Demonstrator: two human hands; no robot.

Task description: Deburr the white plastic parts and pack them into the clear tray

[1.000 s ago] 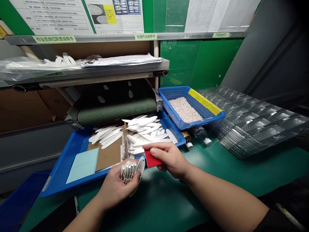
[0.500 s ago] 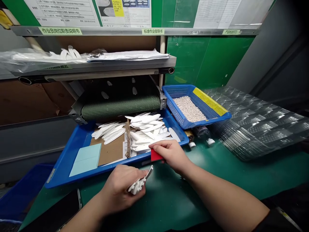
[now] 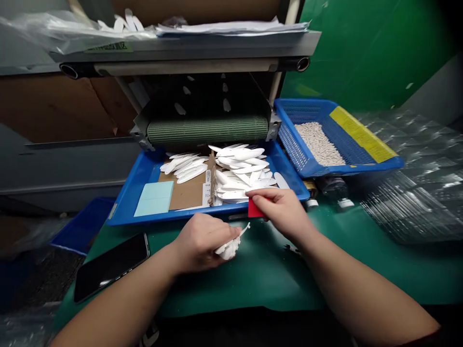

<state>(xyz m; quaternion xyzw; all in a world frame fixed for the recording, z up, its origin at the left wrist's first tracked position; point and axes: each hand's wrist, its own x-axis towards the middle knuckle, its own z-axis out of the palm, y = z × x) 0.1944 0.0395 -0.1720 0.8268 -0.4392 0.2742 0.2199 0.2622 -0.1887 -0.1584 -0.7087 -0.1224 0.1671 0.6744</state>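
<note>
My left hand (image 3: 206, 243) is closed around a bunch of white plastic pieces (image 3: 228, 249), one of which sticks out at the top. My right hand (image 3: 284, 212) pinches a small red flat piece (image 3: 256, 208) between thumb and fingers, close to the front rim of a blue tray (image 3: 121, 216). Inside the tray, white oval pieces (image 3: 240, 176) are heaped on the right of a cardboard divider. A smaller group of white oval pieces (image 3: 190, 166) lies on cardboard to the left, near a light blue paper pad (image 3: 154, 197).
Behind the tray, a green conveyor belt (image 3: 206, 130) carries several white pieces. A blue basket (image 3: 307, 161) with small beige pellets stands right, beside clear plastic trays (image 3: 405, 193). A phone (image 3: 112, 267) lies left on the green table (image 3: 267, 284). Bottles lie under the basket.
The view has tilted down and shifted left, so the scene sits higher and further right. Both hands keep their hold, the left on the white pieces, the right on the red piece.
</note>
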